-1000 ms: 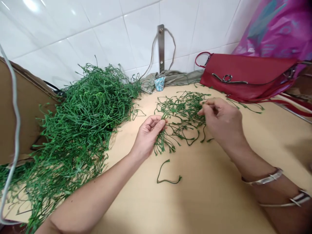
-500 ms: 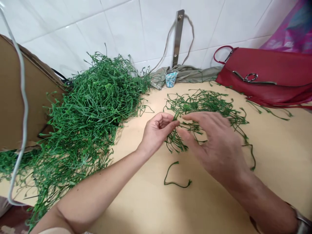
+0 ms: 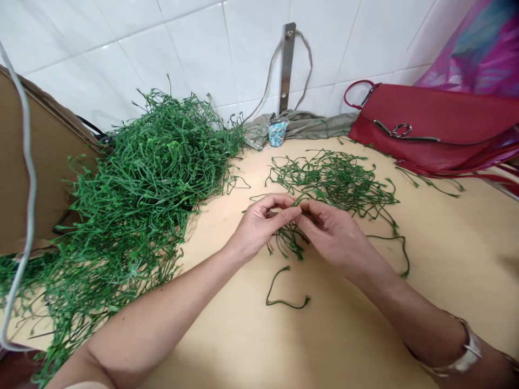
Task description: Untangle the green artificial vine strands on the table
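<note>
Green stem bunch point(image 3: 292, 241), splayed below the left fingers point(image 3: 285, 216) pinching it, now has the right fingers point(image 3: 312, 229) alongside, grip unclear, so handling turns two-handed.

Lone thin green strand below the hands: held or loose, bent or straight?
Loose, bent. The thin green strand lies on the beige tabletop, apart from the left hand and right hand, with a sharp corner at its left.
</note>
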`<state>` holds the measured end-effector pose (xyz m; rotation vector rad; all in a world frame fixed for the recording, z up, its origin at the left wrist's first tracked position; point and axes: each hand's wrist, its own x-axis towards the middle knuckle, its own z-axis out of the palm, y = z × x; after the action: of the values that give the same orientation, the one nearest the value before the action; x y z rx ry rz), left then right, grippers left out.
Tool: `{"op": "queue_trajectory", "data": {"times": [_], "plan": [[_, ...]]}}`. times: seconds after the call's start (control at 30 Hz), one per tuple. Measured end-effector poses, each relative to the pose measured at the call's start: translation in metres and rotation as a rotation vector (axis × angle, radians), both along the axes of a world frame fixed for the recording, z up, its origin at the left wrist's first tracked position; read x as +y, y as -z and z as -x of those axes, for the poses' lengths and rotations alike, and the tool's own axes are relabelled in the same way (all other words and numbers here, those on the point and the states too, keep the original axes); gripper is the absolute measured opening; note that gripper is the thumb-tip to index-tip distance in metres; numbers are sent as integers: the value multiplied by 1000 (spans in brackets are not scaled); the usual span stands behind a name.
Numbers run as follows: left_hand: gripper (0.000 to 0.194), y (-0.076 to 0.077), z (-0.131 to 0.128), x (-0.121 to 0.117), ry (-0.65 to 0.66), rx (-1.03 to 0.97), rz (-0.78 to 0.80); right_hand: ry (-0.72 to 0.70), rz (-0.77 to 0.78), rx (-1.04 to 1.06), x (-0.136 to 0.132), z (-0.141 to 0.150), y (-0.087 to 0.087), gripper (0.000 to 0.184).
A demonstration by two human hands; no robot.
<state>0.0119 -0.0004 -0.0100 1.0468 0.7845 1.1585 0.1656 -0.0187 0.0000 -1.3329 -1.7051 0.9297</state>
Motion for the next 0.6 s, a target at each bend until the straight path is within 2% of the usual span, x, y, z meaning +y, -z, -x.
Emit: {"op": "queue_trajectory", "data": {"times": [0.13, 0.33, 0.47, 0.6], "plan": [[29, -4, 0, 0, 47, -176, 53, 1, -274, -234, 0, 3, 6, 28], [29, -12, 8, 1, 81, -260, 304, -307, -565, -456, 9, -9, 9, 29], [30, -12, 8, -1, 142, -242, 350, -470, -632, -454, 14, -24, 3, 29], [29, -11, 5, -4, 158, -236, 369, -534, -608, -454, 11, -30, -7, 30]]}}
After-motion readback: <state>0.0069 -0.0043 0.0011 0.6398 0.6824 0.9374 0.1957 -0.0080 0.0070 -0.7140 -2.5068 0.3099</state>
